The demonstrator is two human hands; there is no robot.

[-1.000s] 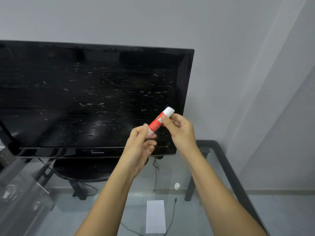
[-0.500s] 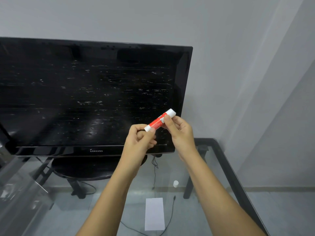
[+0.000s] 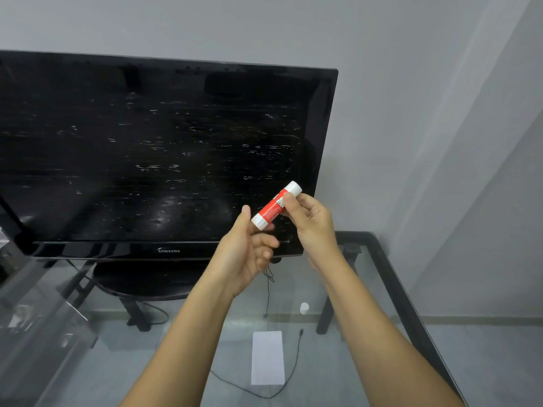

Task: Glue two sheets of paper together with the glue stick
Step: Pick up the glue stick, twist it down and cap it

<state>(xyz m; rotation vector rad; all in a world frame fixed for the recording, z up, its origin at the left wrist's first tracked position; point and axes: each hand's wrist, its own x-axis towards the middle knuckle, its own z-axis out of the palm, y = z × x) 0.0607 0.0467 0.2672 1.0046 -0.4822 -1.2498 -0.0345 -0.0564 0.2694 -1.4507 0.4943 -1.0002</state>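
A red glue stick (image 3: 273,207) with white ends is held up in the air, tilted, in front of the TV. My right hand (image 3: 313,223) grips its upper half between thumb and fingers. My left hand (image 3: 249,254) sits just below the stick's lower white end, with the thumb raised beside it and the fingers loosely curled and apart, pinching nothing. A white sheet of paper (image 3: 268,358) lies flat on the glass table, below and between my forearms. I cannot tell whether it is one sheet or two stacked.
A large black TV (image 3: 164,154) stands on the glass table with a black frame (image 3: 390,286). A small white cap-like object (image 3: 304,308) sits beyond the paper. A thin black cable (image 3: 293,374) curls around the sheet. Clear plastic (image 3: 35,318) lies at the left.
My left hand has let go of the stick's lower end and opened. The right hand keeps holding the stick, which has tilted a little flatter.
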